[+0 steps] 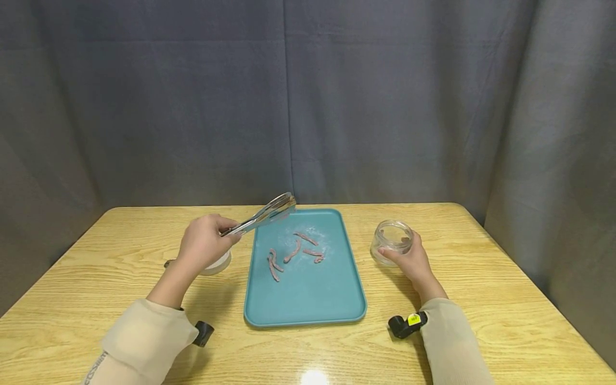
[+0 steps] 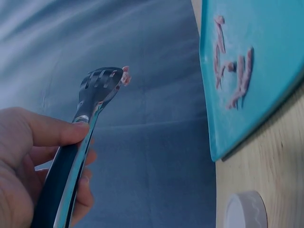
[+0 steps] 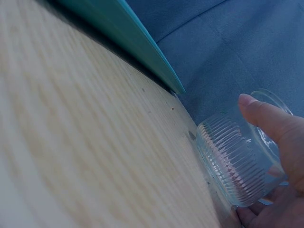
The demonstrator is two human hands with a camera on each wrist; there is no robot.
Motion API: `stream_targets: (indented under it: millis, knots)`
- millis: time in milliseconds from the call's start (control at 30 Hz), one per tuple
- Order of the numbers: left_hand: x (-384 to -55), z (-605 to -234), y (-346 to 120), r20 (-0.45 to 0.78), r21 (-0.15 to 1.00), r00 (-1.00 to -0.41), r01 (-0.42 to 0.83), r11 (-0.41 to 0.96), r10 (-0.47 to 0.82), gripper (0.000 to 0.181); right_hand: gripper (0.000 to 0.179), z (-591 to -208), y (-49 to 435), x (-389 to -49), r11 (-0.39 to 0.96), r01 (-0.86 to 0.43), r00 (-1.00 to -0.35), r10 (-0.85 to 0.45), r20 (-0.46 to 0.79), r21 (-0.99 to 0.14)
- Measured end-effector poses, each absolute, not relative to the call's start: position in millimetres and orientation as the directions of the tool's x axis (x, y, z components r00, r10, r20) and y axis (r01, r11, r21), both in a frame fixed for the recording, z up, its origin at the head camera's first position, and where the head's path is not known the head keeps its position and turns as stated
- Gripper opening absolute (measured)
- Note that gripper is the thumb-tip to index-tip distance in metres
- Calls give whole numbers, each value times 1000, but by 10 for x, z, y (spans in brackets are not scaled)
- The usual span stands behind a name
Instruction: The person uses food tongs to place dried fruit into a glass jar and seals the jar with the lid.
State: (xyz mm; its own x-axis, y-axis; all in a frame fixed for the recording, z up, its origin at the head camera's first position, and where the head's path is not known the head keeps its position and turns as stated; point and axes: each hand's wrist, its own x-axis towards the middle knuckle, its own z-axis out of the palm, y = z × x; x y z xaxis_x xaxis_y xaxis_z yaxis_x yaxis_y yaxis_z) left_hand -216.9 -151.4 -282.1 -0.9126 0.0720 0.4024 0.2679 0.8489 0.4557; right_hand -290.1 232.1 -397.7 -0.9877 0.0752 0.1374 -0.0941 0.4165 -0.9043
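My left hand [image 1: 204, 243] grips a pair of metal tongs [image 1: 262, 216] by the handle, raised over the far left corner of the teal tray [image 1: 308, 299]. A small pinkish strip [image 2: 126, 76], seemingly of raw meat, sticks out at the tongs' tips in the left wrist view. Several similar strips [image 1: 291, 254] lie on the tray among white powder. To the right of the tray, my right hand [image 1: 415, 262] holds a clear glass jar [image 1: 385, 235] with thumb and fingers around it. Something pinkish shows through the jar's ribbed wall [image 3: 232, 161]; I cannot tell what.
A white round lid or dish [image 2: 247, 211] sits on the wooden table [image 1: 346, 353], left of the tray and partly behind my left hand in the head view. A grey curtain [image 1: 361, 107] hangs behind the table's far edge.
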Motion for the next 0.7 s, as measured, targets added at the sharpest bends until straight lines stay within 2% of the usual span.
stream_targets:
  millis: [167, 367, 700]
  knots:
    - [-2211, -2789, -1398, 398, 485, -914, 284, 827, 80, 18, 93, -3974, 2324, -2905, 416, -87, -988, 83, 134, -905]
    - [-2276, -2753, -1234, 327, 574, -944, 238, 783, 47, 21, 94, -3961, 2320, -2895, 427, -67, -989, 89, 116, -902]
    - [-2422, -2658, -928, 357, 551, -929, 291, 782, 95, 24, 93, -3958, 2308, -2884, 425, -68, -990, 85, 115, -903]
